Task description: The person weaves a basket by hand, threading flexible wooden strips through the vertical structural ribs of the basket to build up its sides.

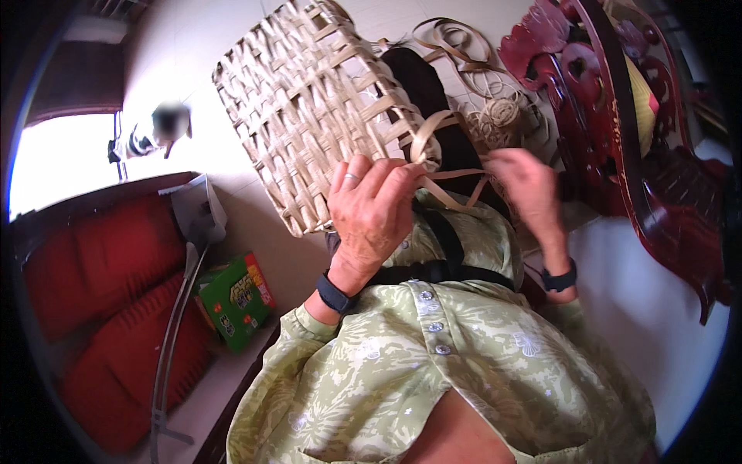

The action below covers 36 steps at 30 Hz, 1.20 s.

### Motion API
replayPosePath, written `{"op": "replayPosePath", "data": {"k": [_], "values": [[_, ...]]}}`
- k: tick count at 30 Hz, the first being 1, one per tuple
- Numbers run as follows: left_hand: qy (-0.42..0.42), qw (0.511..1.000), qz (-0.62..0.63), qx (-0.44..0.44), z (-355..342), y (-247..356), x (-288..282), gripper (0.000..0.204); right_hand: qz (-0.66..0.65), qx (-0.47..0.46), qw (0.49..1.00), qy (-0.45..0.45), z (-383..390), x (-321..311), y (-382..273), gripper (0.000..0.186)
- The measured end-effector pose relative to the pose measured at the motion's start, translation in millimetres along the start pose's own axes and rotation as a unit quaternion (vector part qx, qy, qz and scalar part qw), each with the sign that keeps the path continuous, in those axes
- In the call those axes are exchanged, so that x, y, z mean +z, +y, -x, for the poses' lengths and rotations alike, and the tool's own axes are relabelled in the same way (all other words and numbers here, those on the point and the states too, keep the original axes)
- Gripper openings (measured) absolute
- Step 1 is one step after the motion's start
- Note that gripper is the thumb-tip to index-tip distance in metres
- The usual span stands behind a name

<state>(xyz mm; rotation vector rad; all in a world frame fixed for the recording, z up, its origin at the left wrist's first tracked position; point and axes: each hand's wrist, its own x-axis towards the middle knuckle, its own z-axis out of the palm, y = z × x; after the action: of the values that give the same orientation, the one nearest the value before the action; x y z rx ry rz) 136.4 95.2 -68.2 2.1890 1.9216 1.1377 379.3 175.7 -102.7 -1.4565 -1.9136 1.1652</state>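
Observation:
A woven basket [309, 108] of flat beige strips lies tilted on its side ahead of me, its latticed rim toward the right. My left hand [369, 199], with a ring on one finger, pinches the rim's near corner, where a beige strip [425, 138] loops up. Another length of strip [462, 206] hangs in a bend between my hands. My right hand [527, 184] is off to the right, blurred by motion, with its fingers drawn together around the strip that runs across from the corner. Its fingertips are not sharp.
Coiled flat strips [464, 39] and a ball of beige cord [502, 114] lie on the floor beyond. A carved dark-red wooden chair [665, 193] stands at right. Red cushions [108, 271], a green box [236, 301] and a metal stand [174, 332] are at left. A blurred person [158, 131] is farther off.

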Motion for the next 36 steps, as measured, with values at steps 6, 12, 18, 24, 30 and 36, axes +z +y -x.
{"op": "replayPosePath", "data": {"k": [6,12,18,24,30,36], "values": [[0.000,1.000,-0.001,0.006,0.9,-4.5,-3.1,0.021,0.044,-0.122,0.989,-0.066,1.9,45.5,-43.4,0.021],[0.016,1.000,-0.011,-0.021,-5.0,-8.6,1.0,0.022,0.118,0.058,0.990,0.049,15.8,-29.1,46.6,0.009],[0.016,1.000,-0.005,-0.013,-1.5,-14.9,6.1,0.018,0.066,-0.134,0.989,0.006,3.3,55.9,-15.1,0.052],[0.014,0.999,-0.015,-0.035,-5.0,-10.5,7.8,0.014,-0.091,0.043,0.987,-0.126,3.6,14.6,-3.6,0.015],[0.011,0.999,-0.006,-0.050,-11.3,-12.4,4.8,0.010,-0.197,0.361,0.841,0.353,78.6,-177.2,223.8,0.032],[0.042,0.998,-0.029,-0.048,-11.5,-18.5,10.5,0.009,0.140,0.171,0.960,0.172,47.8,-102.0,150.2,0.036]]}}
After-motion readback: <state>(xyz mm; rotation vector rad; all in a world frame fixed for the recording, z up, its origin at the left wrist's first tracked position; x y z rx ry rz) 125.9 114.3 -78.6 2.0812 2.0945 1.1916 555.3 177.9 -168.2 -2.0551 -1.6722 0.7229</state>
